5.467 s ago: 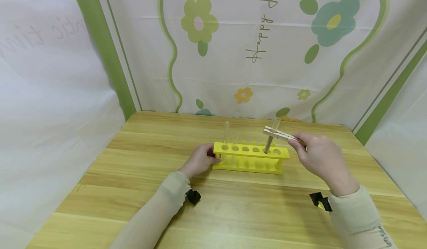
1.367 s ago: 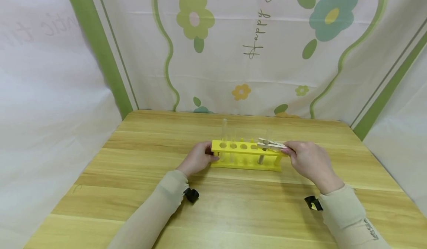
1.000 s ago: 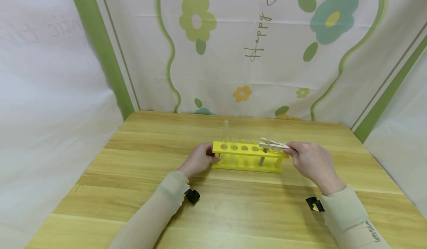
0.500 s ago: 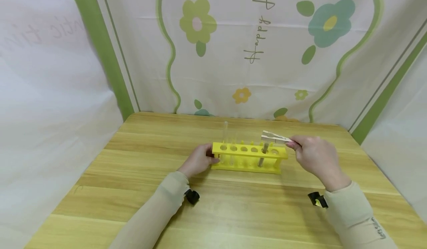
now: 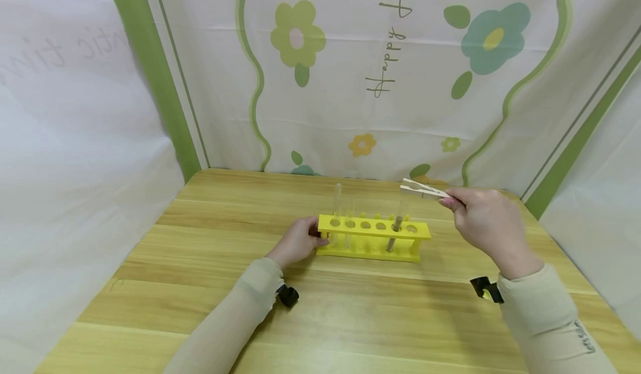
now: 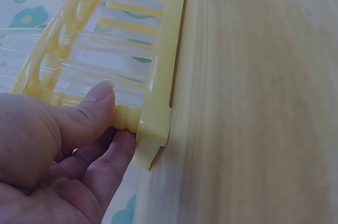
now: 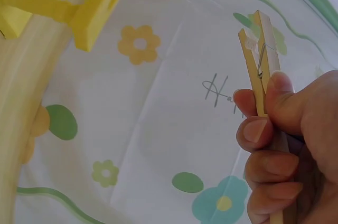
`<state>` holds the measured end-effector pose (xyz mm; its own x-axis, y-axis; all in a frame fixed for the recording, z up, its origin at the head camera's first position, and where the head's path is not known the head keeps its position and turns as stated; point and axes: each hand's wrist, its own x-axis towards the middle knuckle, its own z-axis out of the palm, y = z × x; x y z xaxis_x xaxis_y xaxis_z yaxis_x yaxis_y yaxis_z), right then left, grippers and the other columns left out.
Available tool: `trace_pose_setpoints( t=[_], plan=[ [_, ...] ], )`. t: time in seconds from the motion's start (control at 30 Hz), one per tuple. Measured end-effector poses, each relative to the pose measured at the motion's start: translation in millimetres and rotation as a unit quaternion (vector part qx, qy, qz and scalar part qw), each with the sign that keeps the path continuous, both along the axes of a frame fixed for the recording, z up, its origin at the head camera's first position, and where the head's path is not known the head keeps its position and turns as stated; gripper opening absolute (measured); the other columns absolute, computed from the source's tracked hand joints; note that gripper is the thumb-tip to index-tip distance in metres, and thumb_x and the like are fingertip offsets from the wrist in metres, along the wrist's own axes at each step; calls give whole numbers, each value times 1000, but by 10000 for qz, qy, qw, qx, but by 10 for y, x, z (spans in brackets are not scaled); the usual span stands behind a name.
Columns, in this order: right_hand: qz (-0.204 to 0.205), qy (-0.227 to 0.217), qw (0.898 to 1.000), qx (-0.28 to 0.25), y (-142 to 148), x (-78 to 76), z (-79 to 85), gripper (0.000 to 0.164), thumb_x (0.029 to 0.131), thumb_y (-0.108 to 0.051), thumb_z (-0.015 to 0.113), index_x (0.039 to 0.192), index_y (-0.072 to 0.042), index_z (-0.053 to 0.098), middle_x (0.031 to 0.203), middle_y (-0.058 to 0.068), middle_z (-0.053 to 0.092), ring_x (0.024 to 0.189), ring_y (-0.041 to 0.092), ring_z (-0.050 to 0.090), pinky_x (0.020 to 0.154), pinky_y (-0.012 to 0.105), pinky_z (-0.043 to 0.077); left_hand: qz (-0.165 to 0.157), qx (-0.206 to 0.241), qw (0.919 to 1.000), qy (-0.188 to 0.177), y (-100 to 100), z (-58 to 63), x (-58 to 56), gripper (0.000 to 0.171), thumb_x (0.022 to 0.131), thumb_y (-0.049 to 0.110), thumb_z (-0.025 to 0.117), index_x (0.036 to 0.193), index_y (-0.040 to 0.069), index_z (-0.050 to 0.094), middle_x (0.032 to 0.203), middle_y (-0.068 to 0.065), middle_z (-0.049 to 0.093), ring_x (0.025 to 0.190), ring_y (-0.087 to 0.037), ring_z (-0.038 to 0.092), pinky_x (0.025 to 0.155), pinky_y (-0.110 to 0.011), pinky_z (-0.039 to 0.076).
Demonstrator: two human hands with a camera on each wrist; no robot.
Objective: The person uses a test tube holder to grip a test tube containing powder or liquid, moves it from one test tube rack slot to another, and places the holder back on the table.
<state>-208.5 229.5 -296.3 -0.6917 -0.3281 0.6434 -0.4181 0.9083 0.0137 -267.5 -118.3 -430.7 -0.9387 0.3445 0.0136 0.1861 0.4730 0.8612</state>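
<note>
A yellow test tube rack (image 5: 374, 227) stands on the wooden table. My left hand (image 5: 297, 241) grips its left end post (image 6: 127, 117) between thumb and fingers. Two clear test tubes (image 5: 338, 198) sit in the leftmost holes. A test tube with dark contents (image 5: 391, 244) leans slightly in the second hole from the right; its clear top is faint. My right hand (image 5: 488, 224) holds a wooden test tube clamp (image 5: 425, 189) by its handle, just above that tube's top. In the right wrist view, the clamp (image 7: 259, 55) has a gap between its tips and no tube in it.
The wooden table (image 5: 330, 318) extends in front of the rack and to both sides. A flower-printed white curtain (image 5: 325, 107) hangs behind the table's far edge, with white cloth at both sides. Yellow pegs (image 5: 378, 216) stand along the back of the rack.
Earlier, the clamp held the dark-filled tube tilted at the rack. The tube went down into its hole, and my right hand then lifted the clamp up and right, off it. Left hand stayed.
</note>
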Motion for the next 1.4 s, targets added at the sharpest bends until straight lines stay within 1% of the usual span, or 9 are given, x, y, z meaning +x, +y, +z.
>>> trace_pose_setpoints(
  t=[0.2,0.33,0.43,0.53,0.63,0.83,1.07,1.13,1.4],
  plan=[
    [-227,-103,9997,-7,50,15,124,16,89,-19,74,98,-6,77,66,12,67,40,25,50,33,36,29,14,-31,10000,-20,-7,-8,5,17,90,8,73,105,9,66,99,2,65,93,-16,60,84,-35,52],
    [-334,-264,9991,-13,85,28,183,19,91,-22,72,102,-6,75,62,10,65,40,19,43,33,34,26,22,-32,10000,-14,-7,-11,8,18,90,8,73,106,9,66,99,1,65,92,-16,60,84,-35,52],
    [-306,-366,9989,1,102,34,211,19,93,-23,70,100,-6,72,56,3,56,41,15,36,34,33,25,29,-44,10000,-21,-10,-14,8,17,90,8,73,105,10,66,98,1,65,92,-16,60,83,-34,52],
    [-264,-517,9983,-35,117,36,231,20,95,-24,69,101,-5,70,55,-2,52,42,14,35,35,33,25,32,-55,10000,-40,-13,-13,9,16,90,9,73,105,10,66,98,1,64,92,-16,60,83,-34,52],
    [-274,-702,9971,-95,146,24,238,23,96,-25,67,104,-4,70,58,-1,55,43,14,36,35,33,25,22,-63,10000,-34,-13,-13,9,17,90,9,73,105,10,66,98,2,65,91,-16,60,83,-34,52],
    [-313,-1051,9938,-182,236,-22,236,31,100,-28,62,113,-1,69,75,10,68,47,16,43,38,33,31,-6,-86,10000,19,-11,-14,9,18,90,9,73,106,10,66,98,2,65,91,-16,59,83,-34,52],
    [-223,-1458,9885,-347,373,-121,198,35,103,-29,55,116,3,64,76,13,67,46,17,40,45,33,33,-15,-93,9999,40,-10,-6,11,17,90,9,73,105,10,66,97,2,65,91,-16,59,84,-35,51],
    [-269,-1619,9857,-378,421,-157,179,37,104,-30,53,116,3,63,79,15,69,47,17,43,47,33,35,-21,-78,10000,37,-8,-4,12,17,90,9,73,105,10,66,97,2,65,91,-16,59,84,-35,51],
    [-687,-2392,9678,-385,681,-334,29,35,104,-30,51,106,3,64,76,8,63,60,24,49,53,37,37,-46,82,9999,-38,-3,2,13,20,90,5,72,108,9,66,100,2,65,93,-16,61,85,-34,53]
  ],
)
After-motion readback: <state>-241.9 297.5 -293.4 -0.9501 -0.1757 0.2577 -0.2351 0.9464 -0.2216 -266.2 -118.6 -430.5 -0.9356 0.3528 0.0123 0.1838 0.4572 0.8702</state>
